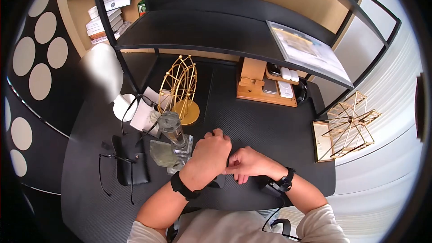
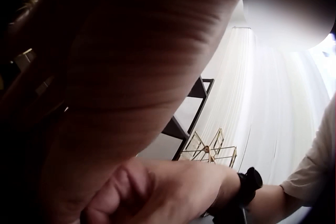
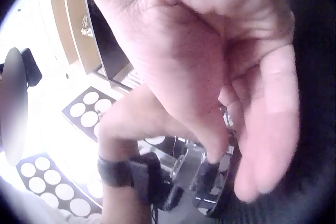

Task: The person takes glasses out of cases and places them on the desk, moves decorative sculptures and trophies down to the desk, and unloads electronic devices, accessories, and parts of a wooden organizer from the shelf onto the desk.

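Close to the desk's front edge, my two hands meet. The left hand (image 1: 211,155) is seen from its back with the fingers bent down, hiding whatever lies beneath its palm. The right hand (image 1: 249,163) comes in from the right, its thumb and fingertips right at the left hand's side. In the right wrist view the right thumb (image 3: 205,124) points down beside longer, nearly straight fingers (image 3: 270,140). A dark edge (image 1: 219,181) shows under the left palm; I cannot tell what the hands hold. Left of them stand a clear crystal trophy (image 1: 173,130) and a pale green stone (image 1: 163,154).
Glasses (image 1: 116,156) and a black case (image 1: 139,171) lie at left. Behind stand a gold wire ornament (image 1: 188,110) and a white lamp (image 1: 102,72). A wooden organizer (image 1: 265,101) sits under the black shelf (image 1: 193,31); a gold wheel ornament (image 1: 351,119) stands at right.
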Available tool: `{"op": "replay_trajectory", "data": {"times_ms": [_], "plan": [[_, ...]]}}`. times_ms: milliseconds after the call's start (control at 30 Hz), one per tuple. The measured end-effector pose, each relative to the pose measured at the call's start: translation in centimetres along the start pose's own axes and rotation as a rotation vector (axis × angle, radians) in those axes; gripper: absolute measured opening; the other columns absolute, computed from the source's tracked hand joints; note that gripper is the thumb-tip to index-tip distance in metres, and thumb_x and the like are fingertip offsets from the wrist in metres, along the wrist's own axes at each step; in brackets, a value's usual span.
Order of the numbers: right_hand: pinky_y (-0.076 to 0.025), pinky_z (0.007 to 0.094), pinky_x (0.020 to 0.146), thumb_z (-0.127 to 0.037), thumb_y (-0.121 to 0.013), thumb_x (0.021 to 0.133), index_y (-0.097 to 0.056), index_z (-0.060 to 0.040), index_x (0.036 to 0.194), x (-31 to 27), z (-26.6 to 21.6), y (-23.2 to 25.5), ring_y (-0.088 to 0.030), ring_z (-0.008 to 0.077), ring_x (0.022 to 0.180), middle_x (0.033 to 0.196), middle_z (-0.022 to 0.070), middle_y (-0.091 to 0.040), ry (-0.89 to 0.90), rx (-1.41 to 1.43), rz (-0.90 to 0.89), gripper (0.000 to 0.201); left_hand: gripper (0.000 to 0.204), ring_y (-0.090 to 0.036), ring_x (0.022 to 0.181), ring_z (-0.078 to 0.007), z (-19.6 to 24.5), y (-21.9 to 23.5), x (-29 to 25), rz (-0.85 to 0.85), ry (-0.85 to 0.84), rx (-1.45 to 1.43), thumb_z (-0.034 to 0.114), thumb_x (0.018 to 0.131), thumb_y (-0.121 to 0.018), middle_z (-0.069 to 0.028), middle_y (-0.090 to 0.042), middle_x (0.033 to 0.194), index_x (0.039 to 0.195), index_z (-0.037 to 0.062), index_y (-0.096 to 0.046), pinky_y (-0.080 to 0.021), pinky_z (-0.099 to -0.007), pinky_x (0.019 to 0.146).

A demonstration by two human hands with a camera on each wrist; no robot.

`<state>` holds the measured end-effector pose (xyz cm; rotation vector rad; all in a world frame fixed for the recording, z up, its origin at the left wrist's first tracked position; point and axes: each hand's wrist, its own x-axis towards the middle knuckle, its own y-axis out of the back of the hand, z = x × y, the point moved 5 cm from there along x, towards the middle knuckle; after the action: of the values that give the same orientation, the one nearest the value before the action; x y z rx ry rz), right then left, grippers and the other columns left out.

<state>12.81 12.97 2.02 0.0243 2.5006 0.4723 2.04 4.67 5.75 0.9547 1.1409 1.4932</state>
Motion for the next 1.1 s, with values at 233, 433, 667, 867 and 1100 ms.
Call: {"op": "replay_trajectory", "data": {"times_ms": [233,433,667,867,1100], "plan": [[-0.059,0.0250,0.056,-0.025,-0.074,0.100,-0.074,-0.0018,0.104,-0.4,3.9,9.7,-0.073,0.0123,0.069,0.084,0.0060,-0.075,0.143,0.175,0.237,0.023,0.065,-0.069,0.107,-0.0396,0.5,-0.7,0.0,-0.130,0.005,0.111,0.016,0.058,-0.095,-0.0207,-0.066,0.117,0.114,-0.0013,-0.067,-0.060,-0.0456,0.086],[-0.060,0.0424,0.080,-0.007,-0.073,0.092,-0.068,0.0012,0.119,0.3,2.8,18.5,-0.073,0.0347,0.091,0.108,0.0184,-0.072,0.494,-0.399,1.126,0.028,0.065,-0.072,0.097,-0.0395,1.8,-1.1,-0.7,-0.231,0.019,0.167,0.014,0.059,-0.095,-0.0211,-0.068,0.110,0.115,-0.0016,-0.066,-0.063,-0.0452,0.080],[-0.056,0.0480,0.089,-0.004,-0.075,0.086,-0.073,-0.0008,0.111,5.7,2.0,21.8,-0.068,0.0422,0.102,0.105,0.0213,-0.070,0.472,-0.588,1.173,0.026,0.064,-0.072,0.098,-0.0403,1.5,-1.0,-0.5,-0.179,0.022,0.135,0.010,0.061,-0.094,-0.0221,-0.067,0.111,0.116,-0.0035,-0.065,-0.063,-0.0447,0.081],[-0.057,0.0375,0.076,0.005,-0.077,0.083,-0.076,-0.0006,0.103,3.7,1.0,20.2,-0.071,0.0302,0.084,0.094,0.0152,-0.070,0.580,-0.344,0.993,0.021,0.059,-0.070,0.100,-0.0381,2.3,1.1,-0.6,-0.086,-0.001,0.165,0.014,0.065,-0.092,-0.0219,-0.065,0.111,0.114,-0.0029,-0.065,-0.062,-0.0441,0.080],[-0.057,0.0345,0.066,-0.002,-0.079,0.083,-0.076,-0.0009,0.095,3.7,-2.2,8.6,-0.071,0.0245,0.073,0.084,0.0123,-0.066,0.669,-0.368,0.495,0.013,0.032,-0.070,0.098,-0.0355,3.1,1.3,0.0,0.017,-0.023,0.204,0.009,0.082,-0.075,-0.0206,-0.064,0.109,0.108,-0.0067,-0.065,-0.062,-0.0414,0.077]]}}
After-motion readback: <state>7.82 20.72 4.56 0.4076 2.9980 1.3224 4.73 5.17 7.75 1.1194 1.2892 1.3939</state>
